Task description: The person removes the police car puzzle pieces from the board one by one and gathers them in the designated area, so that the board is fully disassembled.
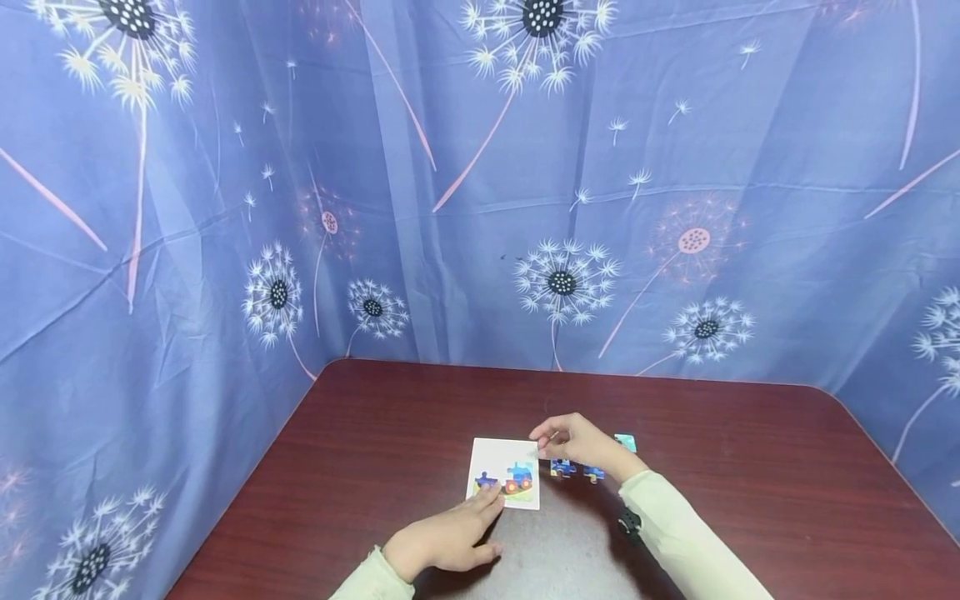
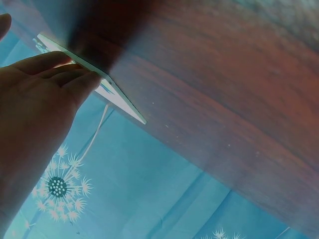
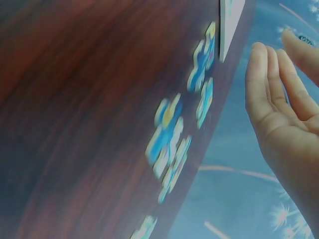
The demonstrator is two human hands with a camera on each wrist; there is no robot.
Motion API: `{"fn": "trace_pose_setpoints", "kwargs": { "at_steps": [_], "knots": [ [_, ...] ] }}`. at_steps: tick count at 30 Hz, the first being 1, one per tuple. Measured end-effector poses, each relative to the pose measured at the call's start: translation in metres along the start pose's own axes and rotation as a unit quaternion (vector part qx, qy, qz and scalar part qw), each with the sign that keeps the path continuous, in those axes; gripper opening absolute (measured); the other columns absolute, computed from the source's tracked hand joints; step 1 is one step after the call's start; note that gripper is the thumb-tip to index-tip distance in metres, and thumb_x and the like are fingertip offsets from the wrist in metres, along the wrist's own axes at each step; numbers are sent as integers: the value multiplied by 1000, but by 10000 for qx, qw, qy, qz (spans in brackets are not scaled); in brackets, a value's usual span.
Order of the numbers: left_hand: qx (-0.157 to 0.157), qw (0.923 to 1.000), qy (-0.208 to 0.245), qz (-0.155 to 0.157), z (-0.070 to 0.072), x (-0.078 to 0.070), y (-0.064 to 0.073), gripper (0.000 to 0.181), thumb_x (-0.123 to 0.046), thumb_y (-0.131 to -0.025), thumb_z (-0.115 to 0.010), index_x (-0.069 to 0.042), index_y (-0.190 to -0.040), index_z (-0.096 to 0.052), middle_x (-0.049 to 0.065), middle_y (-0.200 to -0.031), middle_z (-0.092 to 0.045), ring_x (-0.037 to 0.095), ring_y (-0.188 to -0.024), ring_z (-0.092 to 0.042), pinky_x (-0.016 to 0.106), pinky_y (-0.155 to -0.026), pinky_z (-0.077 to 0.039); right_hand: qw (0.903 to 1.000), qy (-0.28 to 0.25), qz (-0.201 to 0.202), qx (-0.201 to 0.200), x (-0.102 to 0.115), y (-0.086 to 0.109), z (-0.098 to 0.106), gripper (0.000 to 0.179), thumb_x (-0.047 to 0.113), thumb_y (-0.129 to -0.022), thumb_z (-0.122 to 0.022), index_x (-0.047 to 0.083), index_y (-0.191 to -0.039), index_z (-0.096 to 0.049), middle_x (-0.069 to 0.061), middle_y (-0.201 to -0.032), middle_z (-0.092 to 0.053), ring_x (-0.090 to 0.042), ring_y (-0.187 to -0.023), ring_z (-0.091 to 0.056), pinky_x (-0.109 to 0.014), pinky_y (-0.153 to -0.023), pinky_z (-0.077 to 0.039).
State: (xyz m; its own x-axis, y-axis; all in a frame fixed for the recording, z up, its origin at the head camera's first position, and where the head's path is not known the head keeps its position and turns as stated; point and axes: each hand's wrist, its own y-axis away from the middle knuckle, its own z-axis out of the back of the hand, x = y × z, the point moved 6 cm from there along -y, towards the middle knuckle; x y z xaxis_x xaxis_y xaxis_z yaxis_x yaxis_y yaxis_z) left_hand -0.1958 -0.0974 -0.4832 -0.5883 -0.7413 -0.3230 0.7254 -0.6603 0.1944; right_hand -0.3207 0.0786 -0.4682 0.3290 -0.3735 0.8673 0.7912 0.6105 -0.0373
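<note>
A white square puzzle board (image 1: 491, 452) lies on the table, with colourful jigsaw pieces (image 1: 519, 477) on its lower part showing a blue vehicle with red wheels. My left hand (image 1: 453, 535) rests its outstretched fingers on the board's near left edge. The left wrist view shows those fingertips at the rim of the thin board (image 2: 124, 102). Over the board's right edge, my right hand (image 1: 581, 442) hovers with fingers loosely bent. In the right wrist view that hand (image 3: 284, 99) has no piece showing between thumb and fingers.
Several loose jigsaw pieces (image 3: 167, 129) lie on the dark red-brown table (image 1: 712, 467) right of the board, some partly hidden under the right hand and forearm in the head view. A blue dandelion-print curtain (image 1: 480, 250) hangs along the table's back and left sides.
</note>
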Motion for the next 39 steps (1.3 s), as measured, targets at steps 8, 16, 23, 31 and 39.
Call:
{"fn": "trace_pose_setpoints", "kwargs": {
  "at_steps": [8,16,23,31,39],
  "knots": [
    [-80,9999,-57,-27,1,-2,0,66,-34,-96,-54,6,-145,-35,22,-154,-25,31,-143,-23,39,-114,-26,9989,-250,66,400,-1,-12,-23,29,-3,-84,-69,-9,-112,-64,-18,-92,-66,-19,-81,-64,-29,-65,-56],
    [-47,10000,-13,-59,0,0,-1,65,-33,-97,-53,6,-145,-34,23,-155,-23,31,-144,-22,40,-115,-25,9987,73,-10,502,-3,-16,-32,34,-9,-74,-72,-7,-108,-66,-13,-93,-66,-19,-83,-61,-22,-69,-52],
    [-45,10000,5,-47,1,0,-1,65,-33,-97,-54,6,-145,-35,23,-155,-24,31,-143,-23,40,-114,-26,9978,268,-69,600,-4,-16,-37,36,-12,-71,-73,-5,-106,-68,-9,-93,-61,-20,-83,-57,-22,-69,-50],
    [-38,10000,-67,-30,0,0,-2,65,-34,-97,-53,6,-145,-35,22,-155,-24,30,-143,-24,40,-114,-27,9972,386,23,640,-4,-17,-39,34,-14,-71,-73,-4,-103,-69,-8,-92,-58,-21,-83,-54,-21,-68,-48],
    [19,10000,-22,-2,-2,1,-2,66,-34,-97,-53,5,-146,-34,21,-155,-23,30,-144,-23,39,-114,-26,9964,556,-77,640,-4,-15,-40,32,-9,-73,-76,2,-103,-69,-7,-94,-56,-22,-87,-53,-25,-71,-47]
  ]
}}
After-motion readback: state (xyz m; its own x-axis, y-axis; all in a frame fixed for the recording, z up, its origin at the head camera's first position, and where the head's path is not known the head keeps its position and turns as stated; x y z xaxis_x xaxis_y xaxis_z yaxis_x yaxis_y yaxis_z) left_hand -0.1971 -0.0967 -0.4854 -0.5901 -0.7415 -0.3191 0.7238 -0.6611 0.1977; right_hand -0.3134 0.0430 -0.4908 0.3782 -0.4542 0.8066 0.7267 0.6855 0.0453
